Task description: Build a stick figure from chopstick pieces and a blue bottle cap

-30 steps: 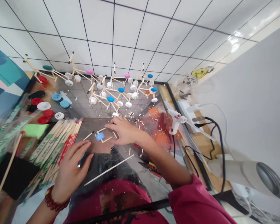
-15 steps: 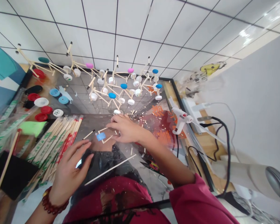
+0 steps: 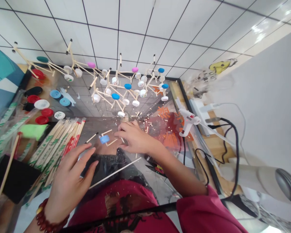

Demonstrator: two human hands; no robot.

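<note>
My left hand (image 3: pixel 69 173) hovers over the near left of the work surface, empty, its fingers spread. My right hand (image 3: pixel 135 137) is curled above the middle of the surface, thumb and fingertips around a short piece of wooden stick (image 3: pixel 122 140). Just left of those fingertips lies a small blue cap (image 3: pixel 104 139) with short sticks joined to it, on a brown board (image 3: pixel 108 150). Beside it rests a short stick with a black end (image 3: pixel 91 138). A long pale stick (image 3: pixel 115 173) lies nearer to me.
Several stick-and-cap models (image 3: pixel 115 96) stand along the back wall. At left are wrapped chopsticks (image 3: pixel 54 145) and loose caps (image 3: pixel 41 104). A white glue gun (image 3: pixel 188 122) and black cable (image 3: pixel 237 155) sit at right. Wood crumbs (image 3: pixel 147 119) are scattered behind my right hand.
My right hand has moved slightly right and toward me, away from the blue cap piece. My left hand stays spread, a little lower in view. The view has shifted slightly.
</note>
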